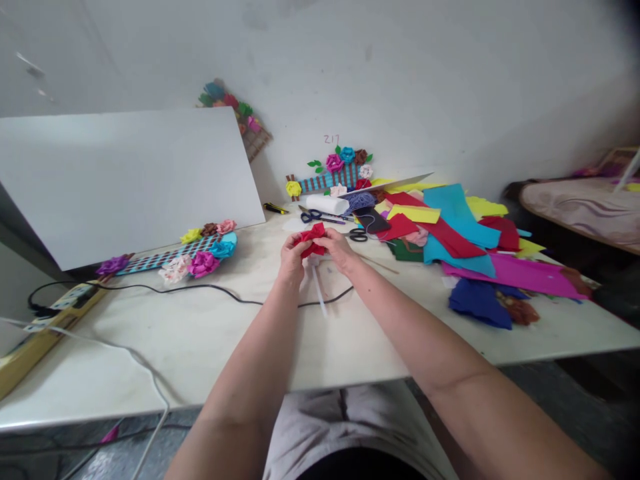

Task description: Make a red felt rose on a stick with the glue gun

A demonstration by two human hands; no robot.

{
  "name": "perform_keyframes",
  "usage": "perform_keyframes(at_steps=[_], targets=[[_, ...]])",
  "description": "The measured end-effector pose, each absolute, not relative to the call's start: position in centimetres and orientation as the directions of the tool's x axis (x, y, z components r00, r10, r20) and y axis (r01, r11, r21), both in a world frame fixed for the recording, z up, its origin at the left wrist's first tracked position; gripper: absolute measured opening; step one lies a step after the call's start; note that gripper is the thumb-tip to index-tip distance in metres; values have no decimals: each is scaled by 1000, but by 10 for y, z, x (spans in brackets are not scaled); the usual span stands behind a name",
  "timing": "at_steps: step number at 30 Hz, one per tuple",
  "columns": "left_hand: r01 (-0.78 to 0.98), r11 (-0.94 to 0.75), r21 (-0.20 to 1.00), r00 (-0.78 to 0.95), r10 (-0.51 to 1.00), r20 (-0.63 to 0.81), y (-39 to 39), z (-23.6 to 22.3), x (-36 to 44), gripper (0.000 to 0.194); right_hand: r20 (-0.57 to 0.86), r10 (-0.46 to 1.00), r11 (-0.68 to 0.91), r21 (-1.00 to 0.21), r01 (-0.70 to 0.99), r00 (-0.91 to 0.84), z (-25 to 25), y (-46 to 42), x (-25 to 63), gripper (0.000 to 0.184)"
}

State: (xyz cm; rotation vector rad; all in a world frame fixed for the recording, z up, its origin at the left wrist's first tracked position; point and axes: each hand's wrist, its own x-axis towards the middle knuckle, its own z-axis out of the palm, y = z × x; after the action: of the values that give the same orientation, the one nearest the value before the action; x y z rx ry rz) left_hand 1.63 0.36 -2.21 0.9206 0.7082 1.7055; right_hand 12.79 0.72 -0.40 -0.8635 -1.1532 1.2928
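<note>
Over the middle of the table, a red crepe paper flower (313, 239) is pinched between both hands. My left hand (291, 255) is closed on its left side, thumb in front. On its right edge my right hand (339, 248) is closed too, fingers bent around the petals. Just below the flower a white stick (319, 291), like a glue stick, slants down toward the table; its upper end is hidden near the hands. Black-handled scissors (358, 235) lie right beside my right hand. Farther back is another pair of scissors (312, 216) with dark blue handles.
Coloured crepe paper sheets (457, 220) are heaped on the right. To the left lies a woven strip decorated with paper flowers (170, 257), before a white board (130, 180). A black cable (200, 291) crosses the table from a power strip (55, 320). A yellow cutter (275, 209) lies behind.
</note>
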Motion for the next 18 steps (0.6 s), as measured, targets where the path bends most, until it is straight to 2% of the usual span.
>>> perform_keyframes(at_steps=[4, 10, 18], targets=[[-508, -306, 805, -186, 952, 244, 2, -21, 18, 35, 176, 984, 159, -950, -270, -39, -5, 9, 127, 20], [-536, -295, 791, -198, 955, 223, -1, -18, 22, 33, 223, 973, 196, -930, -311, -54, -9, 10, 127, 26], [-520, -302, 799, -215, 952, 220, 1, -21, 22, 31, 191, 978, 146, -908, -392, -79, -9, 11, 128, 21]])
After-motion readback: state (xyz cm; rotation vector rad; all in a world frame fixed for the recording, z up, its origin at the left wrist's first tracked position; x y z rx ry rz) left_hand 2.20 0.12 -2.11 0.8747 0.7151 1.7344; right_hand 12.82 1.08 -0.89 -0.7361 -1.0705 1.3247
